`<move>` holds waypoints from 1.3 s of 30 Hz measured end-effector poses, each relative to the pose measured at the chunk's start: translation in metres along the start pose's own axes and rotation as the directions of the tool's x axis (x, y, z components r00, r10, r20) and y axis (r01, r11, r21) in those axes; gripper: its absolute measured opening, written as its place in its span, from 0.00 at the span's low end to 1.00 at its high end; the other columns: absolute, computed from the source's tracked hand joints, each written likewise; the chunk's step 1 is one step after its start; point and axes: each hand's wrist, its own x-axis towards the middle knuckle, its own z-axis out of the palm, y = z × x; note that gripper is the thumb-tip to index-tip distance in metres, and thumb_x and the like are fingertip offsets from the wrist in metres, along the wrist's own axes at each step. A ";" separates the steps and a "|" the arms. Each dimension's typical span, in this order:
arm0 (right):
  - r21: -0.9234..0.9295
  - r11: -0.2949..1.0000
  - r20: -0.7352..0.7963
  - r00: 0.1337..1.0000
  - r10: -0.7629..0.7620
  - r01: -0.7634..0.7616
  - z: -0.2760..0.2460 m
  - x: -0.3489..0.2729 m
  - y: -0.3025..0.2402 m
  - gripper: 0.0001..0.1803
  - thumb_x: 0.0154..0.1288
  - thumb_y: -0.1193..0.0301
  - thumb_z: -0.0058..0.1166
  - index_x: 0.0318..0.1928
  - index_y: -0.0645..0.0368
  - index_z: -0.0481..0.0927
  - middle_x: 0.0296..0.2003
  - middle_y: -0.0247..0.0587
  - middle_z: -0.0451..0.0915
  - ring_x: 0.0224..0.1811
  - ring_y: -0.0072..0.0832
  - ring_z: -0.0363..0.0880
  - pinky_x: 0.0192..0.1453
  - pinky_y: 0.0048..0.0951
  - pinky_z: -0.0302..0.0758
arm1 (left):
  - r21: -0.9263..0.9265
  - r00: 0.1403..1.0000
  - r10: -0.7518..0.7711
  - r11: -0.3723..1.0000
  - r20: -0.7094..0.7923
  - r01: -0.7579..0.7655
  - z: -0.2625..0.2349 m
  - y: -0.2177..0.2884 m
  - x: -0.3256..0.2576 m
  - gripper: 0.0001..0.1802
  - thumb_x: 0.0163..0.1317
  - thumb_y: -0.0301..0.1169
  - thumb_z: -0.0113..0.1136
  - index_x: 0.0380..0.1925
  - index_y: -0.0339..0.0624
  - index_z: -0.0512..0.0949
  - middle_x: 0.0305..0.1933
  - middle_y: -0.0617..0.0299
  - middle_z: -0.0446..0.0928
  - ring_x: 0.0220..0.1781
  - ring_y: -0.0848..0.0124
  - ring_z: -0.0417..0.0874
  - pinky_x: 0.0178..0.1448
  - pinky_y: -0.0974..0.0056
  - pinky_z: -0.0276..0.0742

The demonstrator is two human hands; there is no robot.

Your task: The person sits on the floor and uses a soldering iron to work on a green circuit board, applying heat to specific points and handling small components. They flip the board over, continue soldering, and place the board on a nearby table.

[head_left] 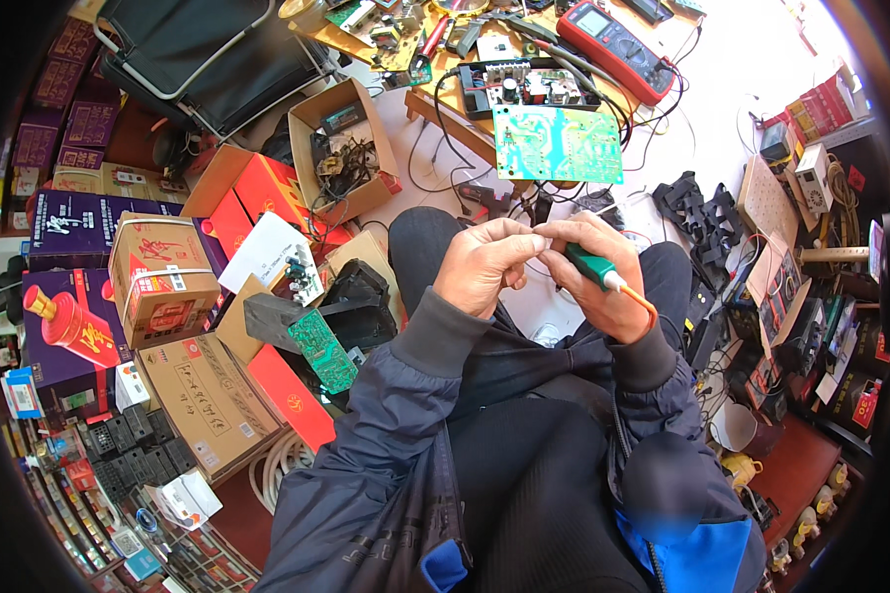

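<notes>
The right hand [603,282] is clamped on a green-handled soldering iron [595,267]; the left hand [485,265] pinches something, probably a thin wire, at its tip. Fingertips that close could get burned, and the orange cord [641,298] might snag.

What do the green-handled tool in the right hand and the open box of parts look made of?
Green-handled tool: likely moulded plastic, glossy green grip, white collar, orange cord. Open box: corrugated cardboard, matte brown, with raw folded flaps. The tool's tip is hidden by the fingers.
</notes>
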 end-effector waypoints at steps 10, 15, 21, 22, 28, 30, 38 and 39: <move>0.002 1.000 -0.018 1.000 -0.002 0.002 -0.001 0.001 0.004 0.15 0.59 0.83 0.63 0.49 0.62 0.84 0.32 0.36 0.78 0.32 0.24 0.77 0.36 0.25 0.73 | -0.124 0.998 -0.031 0.992 0.054 0.038 0.000 -0.002 0.002 0.07 0.66 0.28 0.65 0.40 0.38 0.80 0.22 0.68 0.68 0.23 0.77 0.66 0.33 0.66 0.67; -0.010 1.000 -0.009 1.000 -0.010 0.010 -0.002 0.001 0.005 0.15 0.60 0.82 0.63 0.49 0.62 0.84 0.32 0.36 0.78 0.32 0.24 0.77 0.36 0.24 0.73 | -0.031 0.999 0.026 0.999 0.020 -0.026 0.001 -0.003 0.003 0.06 0.65 0.28 0.65 0.39 0.38 0.81 0.23 0.68 0.70 0.22 0.78 0.67 0.33 0.67 0.68; 0.039 0.997 0.033 0.997 0.072 -0.073 -0.007 0.000 0.005 0.12 0.63 0.82 0.61 0.47 0.64 0.84 0.31 0.36 0.77 0.30 0.22 0.76 0.35 0.24 0.72 | 0.105 0.996 0.083 0.991 -0.013 -0.081 0.001 -0.001 0.003 0.06 0.64 0.28 0.66 0.37 0.35 0.82 0.22 0.67 0.73 0.22 0.78 0.70 0.32 0.69 0.70; 0.059 0.995 0.034 0.997 0.076 -0.078 -0.008 0.000 0.006 0.11 0.63 0.82 0.61 0.47 0.65 0.84 0.31 0.36 0.77 0.30 0.21 0.76 0.34 0.23 0.72 | 0.113 0.997 0.076 0.991 -0.023 -0.073 0.001 -0.001 0.003 0.07 0.64 0.28 0.66 0.37 0.35 0.82 0.22 0.67 0.74 0.22 0.78 0.70 0.32 0.69 0.70; 0.131 0.987 0.030 0.996 0.088 -0.091 -0.010 0.000 0.009 0.06 0.65 0.81 0.60 0.42 0.67 0.83 0.32 0.36 0.77 0.30 0.20 0.76 0.34 0.22 0.71 | 0.202 0.994 0.103 0.975 -0.036 -0.094 0.004 0.001 0.003 0.09 0.63 0.29 0.68 0.37 0.33 0.81 0.23 0.66 0.76 0.22 0.78 0.73 0.30 0.71 0.70; 0.134 0.981 0.034 0.991 0.133 -0.136 -0.010 -0.002 0.009 0.05 0.65 0.81 0.61 0.41 0.65 0.82 0.30 0.35 0.77 0.28 0.19 0.74 0.32 0.22 0.70 | 0.213 0.994 0.095 0.974 -0.053 -0.082 0.005 0.001 0.000 0.10 0.63 0.30 0.68 0.37 0.33 0.81 0.24 0.65 0.76 0.23 0.78 0.74 0.31 0.71 0.70; 0.289 0.915 0.035 0.958 0.283 -0.281 -0.007 -0.007 0.011 0.03 0.68 0.77 0.61 0.39 0.62 0.80 0.24 0.29 0.76 0.24 0.13 0.71 0.26 0.20 0.67 | 0.224 0.987 0.160 0.962 -0.004 -0.155 0.007 0.002 -0.001 0.09 0.65 0.27 0.67 0.41 0.34 0.82 0.29 0.65 0.80 0.28 0.77 0.79 0.36 0.73 0.74; 0.289 0.916 0.033 0.959 0.280 -0.278 -0.007 -0.006 0.011 0.03 0.68 0.77 0.61 0.39 0.62 0.80 0.24 0.29 0.76 0.24 0.13 0.71 0.26 0.20 0.67 | 0.213 0.985 0.173 0.962 0.008 -0.171 0.008 0.000 0.000 0.08 0.65 0.27 0.67 0.41 0.34 0.82 0.30 0.64 0.80 0.29 0.77 0.79 0.37 0.72 0.74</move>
